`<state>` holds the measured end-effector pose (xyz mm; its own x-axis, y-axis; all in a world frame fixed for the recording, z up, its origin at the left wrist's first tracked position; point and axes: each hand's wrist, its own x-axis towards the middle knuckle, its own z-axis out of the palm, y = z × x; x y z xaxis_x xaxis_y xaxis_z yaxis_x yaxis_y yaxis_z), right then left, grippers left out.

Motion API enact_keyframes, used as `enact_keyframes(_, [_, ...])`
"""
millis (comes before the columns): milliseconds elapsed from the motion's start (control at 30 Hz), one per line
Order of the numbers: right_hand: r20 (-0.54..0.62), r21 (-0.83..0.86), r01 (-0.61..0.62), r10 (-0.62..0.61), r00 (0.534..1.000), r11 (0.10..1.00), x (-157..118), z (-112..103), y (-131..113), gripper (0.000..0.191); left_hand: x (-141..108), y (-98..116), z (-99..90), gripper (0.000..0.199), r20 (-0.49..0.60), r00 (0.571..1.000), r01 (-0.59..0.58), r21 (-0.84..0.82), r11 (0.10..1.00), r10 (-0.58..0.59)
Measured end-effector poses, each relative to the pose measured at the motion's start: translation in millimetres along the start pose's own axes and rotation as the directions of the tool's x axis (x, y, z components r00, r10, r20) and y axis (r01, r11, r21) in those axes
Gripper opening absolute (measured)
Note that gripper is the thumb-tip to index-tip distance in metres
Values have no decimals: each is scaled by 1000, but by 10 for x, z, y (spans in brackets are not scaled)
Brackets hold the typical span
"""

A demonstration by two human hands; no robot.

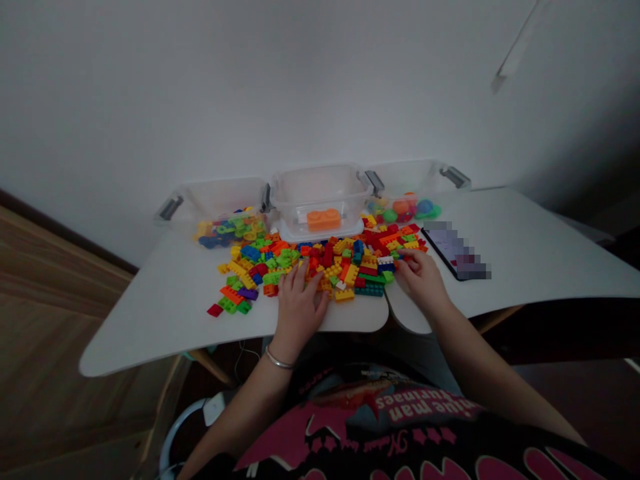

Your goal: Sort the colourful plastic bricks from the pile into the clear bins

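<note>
A wide heap of toy building bricks [345, 272] in red, yellow, green, blue and orange covers the middle of the white table. My left hand [301, 300] lies palm down on the front of the heap, fingers spread over the bricks. At the heap's right edge, my right hand [421, 277] has its thumb and fingertips drawn together beside a white brick [385, 261] and some red and yellow ones. What sits between those fingertips, if anything, is too small to tell. Behind the heap stands a clear plastic box [320, 190] with an orange brick [323, 219] seen at it.
A left clear bin [220, 193] holds yellow, green and blue pieces. The right clear bin [415, 177] has colourful balls [401, 207]. A phone [453, 250] lies right of my right hand. Two white table tops [530, 247] meet at a gap near my body, against a wall.
</note>
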<state>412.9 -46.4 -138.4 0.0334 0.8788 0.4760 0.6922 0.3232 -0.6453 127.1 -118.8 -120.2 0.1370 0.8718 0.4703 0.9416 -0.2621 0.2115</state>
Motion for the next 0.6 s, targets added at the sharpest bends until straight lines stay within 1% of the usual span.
enact_keyframes(100, [11,-6,17,-17,1000,1000,35,77,-52,26,-2,2,-1,37,-3,1000,0,3,1000,0])
enact_keyframes(233, [69,-60,139,-135,988,988,62,80,-206,24,-11,8,-2,37,-12,1000,30,18,999,-29])
enact_keyframes(333, [112,-70,244,-235,966,967,55,76,-352,27,-15,9,1,37,-21,999,39,29,999,-38])
enact_keyframes(433, [177,-56,324,-310,934,944,33,128,-477,29,-10,6,4,37,-17,999,36,28,999,-35])
enact_keyframes(533, [227,-66,366,-343,911,928,7,206,-543,28,-4,4,2,36,-14,1000,22,24,999,-22])
enact_keyframes(600, [229,-86,366,-339,912,927,-2,233,-555,25,-2,3,0,36,-14,1000,18,20,1000,-18])
